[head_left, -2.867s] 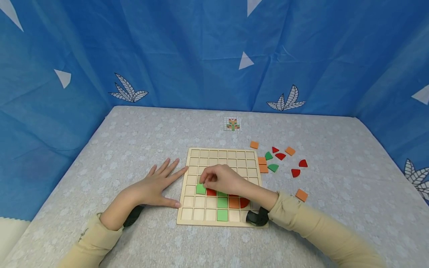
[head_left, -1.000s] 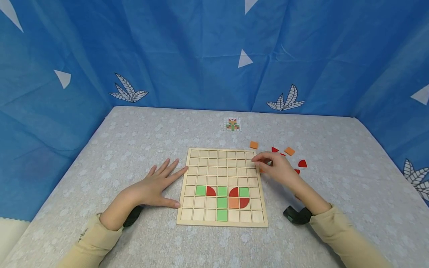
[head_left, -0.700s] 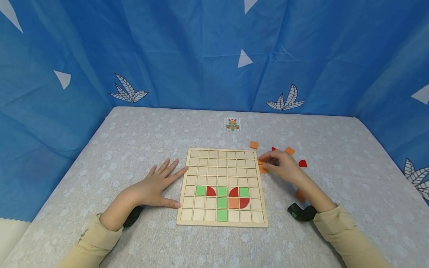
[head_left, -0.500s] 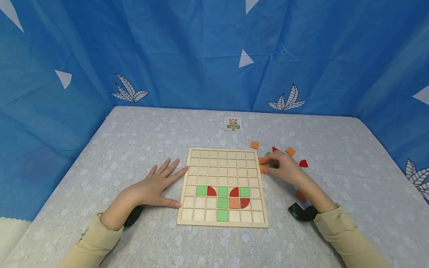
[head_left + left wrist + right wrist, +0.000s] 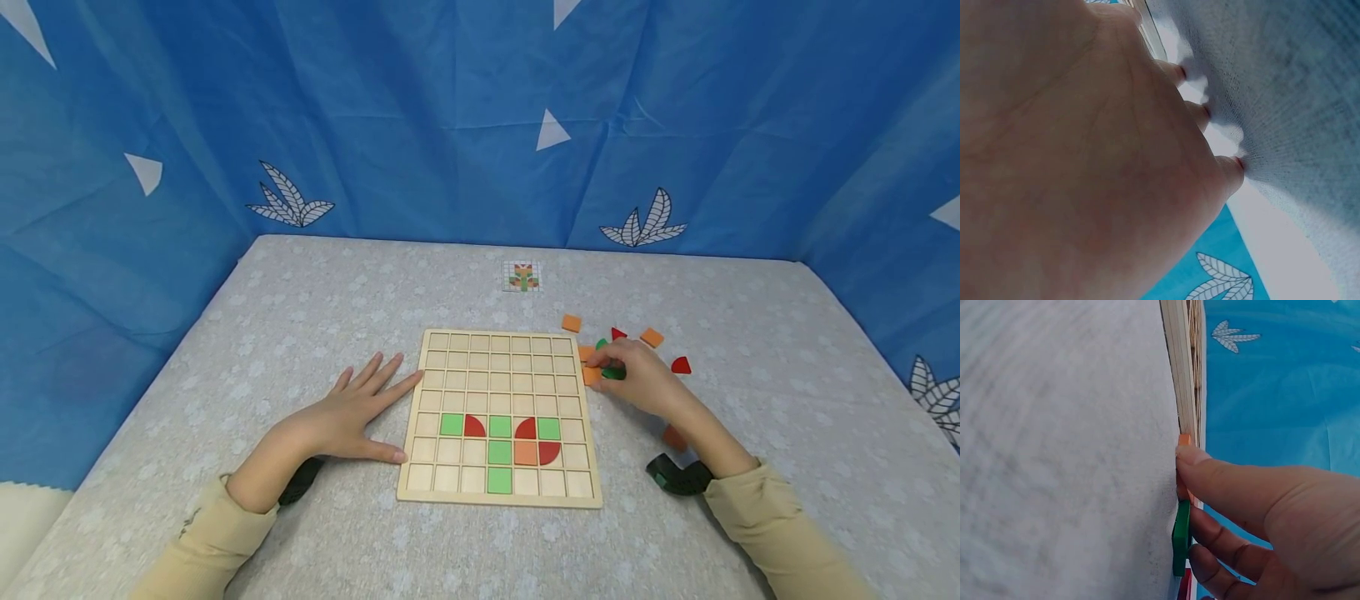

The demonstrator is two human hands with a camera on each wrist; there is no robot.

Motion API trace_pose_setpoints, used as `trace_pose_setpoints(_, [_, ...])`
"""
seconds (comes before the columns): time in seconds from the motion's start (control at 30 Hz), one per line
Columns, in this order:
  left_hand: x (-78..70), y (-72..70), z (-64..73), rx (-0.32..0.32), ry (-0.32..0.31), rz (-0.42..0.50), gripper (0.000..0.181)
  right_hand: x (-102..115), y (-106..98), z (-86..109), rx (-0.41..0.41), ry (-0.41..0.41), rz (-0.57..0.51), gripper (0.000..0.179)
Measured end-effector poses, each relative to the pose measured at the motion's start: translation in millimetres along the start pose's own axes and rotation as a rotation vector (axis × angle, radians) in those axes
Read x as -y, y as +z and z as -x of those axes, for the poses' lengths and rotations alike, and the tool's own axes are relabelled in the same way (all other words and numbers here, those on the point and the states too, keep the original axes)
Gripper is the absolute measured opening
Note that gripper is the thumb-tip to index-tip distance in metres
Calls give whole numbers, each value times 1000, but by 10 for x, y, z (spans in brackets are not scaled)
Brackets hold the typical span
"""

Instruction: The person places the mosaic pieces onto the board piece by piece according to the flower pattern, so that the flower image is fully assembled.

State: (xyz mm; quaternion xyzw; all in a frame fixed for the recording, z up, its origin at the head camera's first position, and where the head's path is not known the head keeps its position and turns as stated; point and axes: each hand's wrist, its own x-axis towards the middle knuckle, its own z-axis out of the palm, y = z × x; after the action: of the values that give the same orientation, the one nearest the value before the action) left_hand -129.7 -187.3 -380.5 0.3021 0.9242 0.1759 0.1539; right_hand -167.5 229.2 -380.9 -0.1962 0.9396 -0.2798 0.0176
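Orange-faced square tile [image 5: 590,377] lies flat on the cloth-covered tabletop [image 5: 337,292], right of its middle and well apart from its far and right edges. It sits directly beside the right edge of the wooden grid board [image 5: 525,500], just on the near side of a second orange square tile [image 5: 586,354].

Right hand [image 5: 642,377]: thumb and index finger appear to pinch the nearer tile across its narrow sides; the remaining fingers are bent, close above a green tile [image 5: 1180,540] (whose full outline they hide). Left hand [image 5: 337,423]: fingers spread, fingertips resting on the cloth, thumb and index finger reaching the board's left edge.

Handling assessment: the square should prove light and stiff, being thin and flat, with little risk of breakage. Its smooth painted face would likely slip under a single fingertip. Best hold is by two opposite edges, near their middles. Access is judged tight: the board blocks the left edge and the neighbouring orange piece crowds the far one, so the near and right edges offer the freest purchase. Whether it is lifted at all cannot be told.
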Motion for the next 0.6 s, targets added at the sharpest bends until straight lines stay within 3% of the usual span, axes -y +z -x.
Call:
trace_pose_setpoints(0.2, [6,1,-3,-1,5,-1,103,8,-16,-4,-3,5,-50,18])
trace_pose_setpoints(0.43, [10,5,-3,-5,5,-11,103,42,-74,13,-33,79,-76,9])
trace_pose_setpoints(0.6, [-4,-12,-4,-2,9,-10,102,94,-107,15,-71,99,-191,7])
